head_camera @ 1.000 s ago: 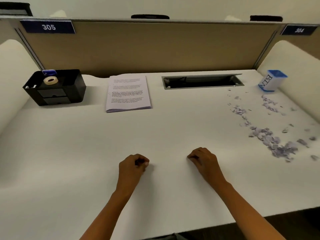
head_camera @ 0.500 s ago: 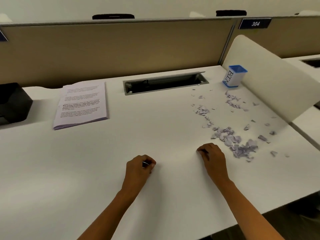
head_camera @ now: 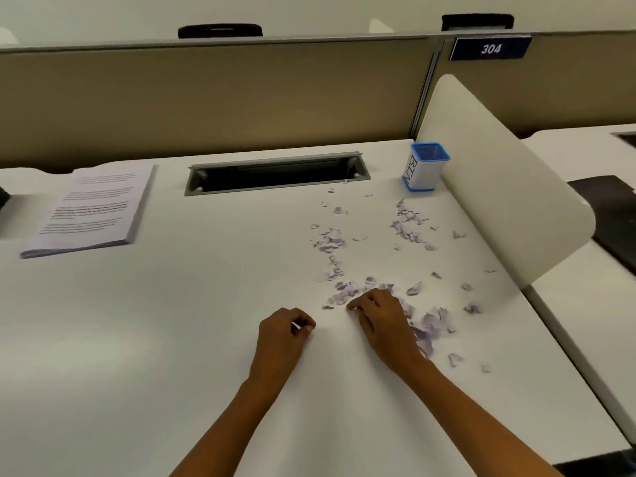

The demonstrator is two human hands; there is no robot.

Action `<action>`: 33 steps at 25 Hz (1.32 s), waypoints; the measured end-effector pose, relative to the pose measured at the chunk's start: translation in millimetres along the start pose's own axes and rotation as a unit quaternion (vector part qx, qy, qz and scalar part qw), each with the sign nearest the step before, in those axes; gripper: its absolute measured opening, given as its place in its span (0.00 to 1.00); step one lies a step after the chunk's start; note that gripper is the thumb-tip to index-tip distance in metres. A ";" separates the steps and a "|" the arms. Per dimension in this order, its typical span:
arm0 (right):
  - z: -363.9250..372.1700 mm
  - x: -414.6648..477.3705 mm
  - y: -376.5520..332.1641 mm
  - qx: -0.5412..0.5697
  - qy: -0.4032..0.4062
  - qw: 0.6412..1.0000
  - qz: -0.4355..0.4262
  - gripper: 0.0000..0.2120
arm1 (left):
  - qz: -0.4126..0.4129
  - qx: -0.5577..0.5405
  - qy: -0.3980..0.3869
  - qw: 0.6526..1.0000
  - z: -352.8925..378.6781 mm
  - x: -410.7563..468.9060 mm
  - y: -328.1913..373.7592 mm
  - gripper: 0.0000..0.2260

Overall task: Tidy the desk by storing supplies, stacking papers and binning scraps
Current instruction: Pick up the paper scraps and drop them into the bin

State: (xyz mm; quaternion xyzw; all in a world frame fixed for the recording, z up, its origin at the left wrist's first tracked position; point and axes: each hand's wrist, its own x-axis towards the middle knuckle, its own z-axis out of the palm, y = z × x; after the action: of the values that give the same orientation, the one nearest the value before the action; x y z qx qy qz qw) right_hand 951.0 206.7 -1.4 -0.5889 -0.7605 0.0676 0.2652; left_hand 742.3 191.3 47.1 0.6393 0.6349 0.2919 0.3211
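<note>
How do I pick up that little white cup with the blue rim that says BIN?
Grip the small white BIN cup with the blue rim around its side walls, coming from the front left. It stands upright, and the curved cream divider panel crowds its right side.

Bare desk [head_camera: 172, 339] left, scraps [head_camera: 406, 228] strewn before bin [head_camera: 425, 166]
</note>
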 end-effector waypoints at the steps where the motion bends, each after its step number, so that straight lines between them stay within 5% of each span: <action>1: -6.0 3.2 6.9 0.001 -0.010 1.000 -0.007 0.14 | -0.003 -0.002 0.006 1.000 6.9 0.8 5.4 0.05; 4: -16.8 3.9 16.8 0.019 0.007 1.000 0.004 0.15 | 0.002 -0.018 0.016 1.000 21.6 1.5 14.4 0.05; 8: -31.7 -7.4 24.7 0.035 0.069 0.989 0.126 0.18 | 0.061 -0.046 0.032 0.997 30.5 2.7 18.1 0.14; 15: -41.5 -27.8 19.7 -0.085 -0.134 0.946 0.283 0.33 | 0.003 0.194 0.058 0.979 40.5 4.9 -11.4 0.31; 21: -59.0 -36.3 25.6 -0.101 -0.258 0.950 0.143 0.31 | -0.026 0.296 0.087 0.951 47.7 -2.8 -29.0 0.29; 25: -70.9 -40.7 44.7 -0.123 -0.199 0.972 0.021 0.43 | -0.056 0.327 0.102 0.938 59.9 -4.3 -21.5 0.28; 33: -89.5 -43.9 65.1 -0.098 -0.174 0.977 0.074 0.43 | -0.068 0.340 0.109 0.932 63.2 -1.8 -18.2 0.26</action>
State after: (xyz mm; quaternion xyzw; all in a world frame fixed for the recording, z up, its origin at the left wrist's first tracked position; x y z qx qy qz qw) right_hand 1057.5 166.4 33.4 -0.6462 -0.7520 0.1133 0.0641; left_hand 780.3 186.7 -6.5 0.6295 0.7693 0.1043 0.0322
